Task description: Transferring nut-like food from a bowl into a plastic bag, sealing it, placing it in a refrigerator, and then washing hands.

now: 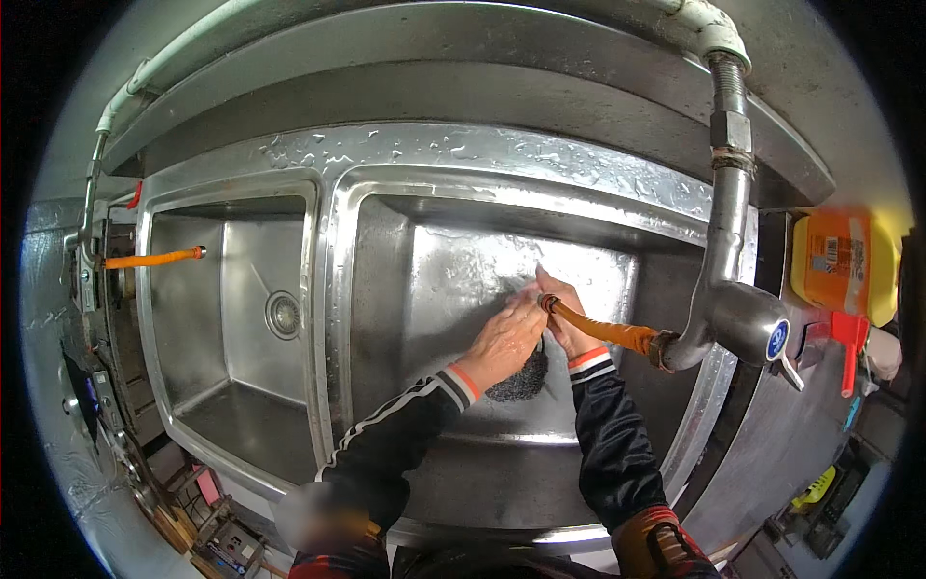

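Observation:
My left hand and my right hand meet palm to palm over the large right basin of a stainless steel double sink. Wet skin shows on the left one, its fingers pointing up and to the right. The end of an orange hose on the tap comes down right at the fingers and covers part of them. Whether anything lies between the palms is hidden. Below them on the basin floor is a dark, round, speckled thing, partly covered by my left hand; it looks like a steel wool scourer.
The smaller left basin has a drain strainer and a second orange hose over it. A steel shelf runs along the wall. At right stand a yellow jug with an orange label and a red plastic thing.

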